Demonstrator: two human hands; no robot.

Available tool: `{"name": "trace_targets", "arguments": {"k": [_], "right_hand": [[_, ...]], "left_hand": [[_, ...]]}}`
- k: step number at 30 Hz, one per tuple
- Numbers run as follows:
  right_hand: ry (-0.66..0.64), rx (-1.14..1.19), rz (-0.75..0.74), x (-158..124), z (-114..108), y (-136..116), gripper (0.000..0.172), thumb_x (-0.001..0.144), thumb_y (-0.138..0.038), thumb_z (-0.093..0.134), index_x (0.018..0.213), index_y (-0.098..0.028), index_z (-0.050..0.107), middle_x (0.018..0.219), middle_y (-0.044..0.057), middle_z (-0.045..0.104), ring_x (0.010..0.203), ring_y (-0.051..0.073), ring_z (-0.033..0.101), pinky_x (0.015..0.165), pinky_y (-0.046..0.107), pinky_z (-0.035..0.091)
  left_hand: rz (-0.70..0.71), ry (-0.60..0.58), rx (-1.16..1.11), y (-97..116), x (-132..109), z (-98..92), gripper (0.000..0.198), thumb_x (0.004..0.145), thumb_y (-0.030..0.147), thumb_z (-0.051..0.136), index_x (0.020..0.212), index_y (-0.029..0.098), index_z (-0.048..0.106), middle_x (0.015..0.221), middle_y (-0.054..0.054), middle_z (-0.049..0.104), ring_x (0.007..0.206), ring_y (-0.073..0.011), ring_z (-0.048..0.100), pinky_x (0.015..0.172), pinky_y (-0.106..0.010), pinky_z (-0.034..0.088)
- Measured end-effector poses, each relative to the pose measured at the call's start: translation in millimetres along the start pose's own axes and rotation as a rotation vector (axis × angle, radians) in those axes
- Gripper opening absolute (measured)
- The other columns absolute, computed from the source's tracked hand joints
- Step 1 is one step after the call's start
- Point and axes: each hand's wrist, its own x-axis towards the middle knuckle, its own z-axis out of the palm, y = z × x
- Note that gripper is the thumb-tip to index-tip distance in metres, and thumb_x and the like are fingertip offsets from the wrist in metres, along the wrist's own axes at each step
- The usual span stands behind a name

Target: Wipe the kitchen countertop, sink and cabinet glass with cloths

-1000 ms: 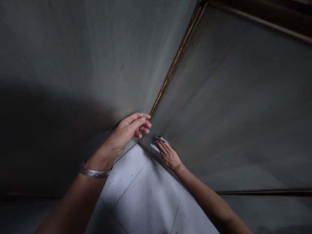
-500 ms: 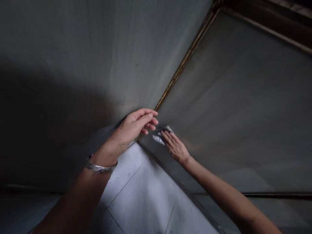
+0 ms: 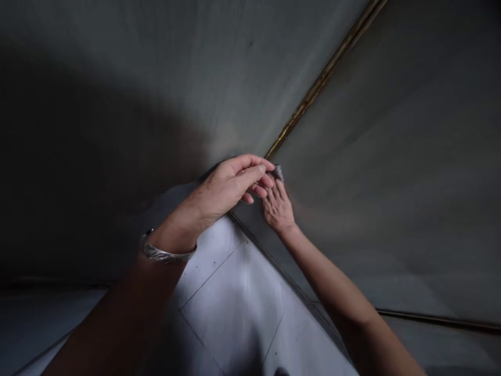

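My right hand [image 3: 278, 208] presses flat against the right-hand panel [image 3: 391, 172], close to the corner. Under its fingertips is a crumpled silvery sheet [image 3: 278, 171]; only a small part shows, and I cannot tell whether it is foil, plastic or cloth. In front of it hovers my left hand [image 3: 238, 183], holding nothing, its fingers loosely bent and slightly apart. The left fingertips overlap the sheet and right fingers in view; whether they touch cannot be made out. A silver bracelet [image 3: 166, 254] circles the left wrist.
A brownish, gold-edged seam [image 3: 309, 102] runs up the corner between the left-hand panel [image 3: 219, 68] and the right-hand one. Below lies a pale tiled floor [image 3: 230, 282] with dark joints. A dark strip [image 3: 438, 319] crosses the lower right wall. Deep shadow covers the left side.
My right hand has slid the silvery sheet up the panel toward the corner seam, behind my left fingers. My left hand sits slightly higher and further right, and the view has shifted.
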Motion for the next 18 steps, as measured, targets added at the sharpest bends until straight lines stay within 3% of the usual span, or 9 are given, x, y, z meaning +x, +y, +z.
{"name": "trace_targets", "arguments": {"k": [5,10,12,15,18], "right_hand": [[-0.233,0.172,-0.084,-44,82,-27,0.075,0.092,-0.005,0.035,0.164,-0.001,0.013,0.172,0.014,0.018,0.162,0.023,0.01,0.135,0.046,0.012],[-0.407,0.211,-0.152,-118,131,-36,0.079,0.084,-0.001,0.036,0.163,-0.002,0.022,0.169,0.013,0.026,0.16,0.019,0.013,0.134,0.041,0.016],[-0.414,0.218,-0.181,-166,140,-33,0.086,0.08,0.002,0.035,0.163,-0.004,0.019,0.168,0.011,0.029,0.158,0.017,0.018,0.133,0.039,0.019],[-0.288,0.274,-0.25,-242,139,-19,0.097,0.075,0.006,0.033,0.165,-0.007,0.001,0.169,0.008,0.024,0.157,0.015,0.022,0.132,0.034,0.024],[-0.177,0.318,-0.269,-279,126,0,0.098,0.077,0.007,0.031,0.163,-0.012,-0.012,0.17,0.003,0.019,0.156,0.012,0.022,0.131,0.03,0.027]], "left_hand": [[-0.049,-0.018,0.046,3,-4,-4.2,0.019,0.096,0.027,0.058,0.105,0.016,0.07,0.091,-0.005,0.072,0.073,-0.0118,0.064,0.058,-0.021,0.044],[-0.05,0.023,0.106,5,-7,-4.3,0.018,0.096,0.026,0.058,0.104,0.016,0.07,0.089,-0.005,0.071,0.071,-0.0117,0.064,0.058,-0.022,0.045],[-0.041,0.0,0.112,6,-9,-6.3,0.018,0.095,0.028,0.06,0.104,0.016,0.07,0.09,-0.005,0.072,0.073,-0.0123,0.065,0.059,-0.022,0.046],[-0.03,-0.066,0.114,7,-12,-10.1,0.019,0.096,0.031,0.061,0.104,0.017,0.07,0.093,-0.006,0.073,0.075,-0.013,0.066,0.061,-0.023,0.048],[0.006,-0.107,0.129,7,-11,-10.3,0.021,0.098,0.033,0.058,0.105,0.018,0.07,0.096,-0.006,0.074,0.076,-0.013,0.067,0.063,-0.023,0.049]]}}
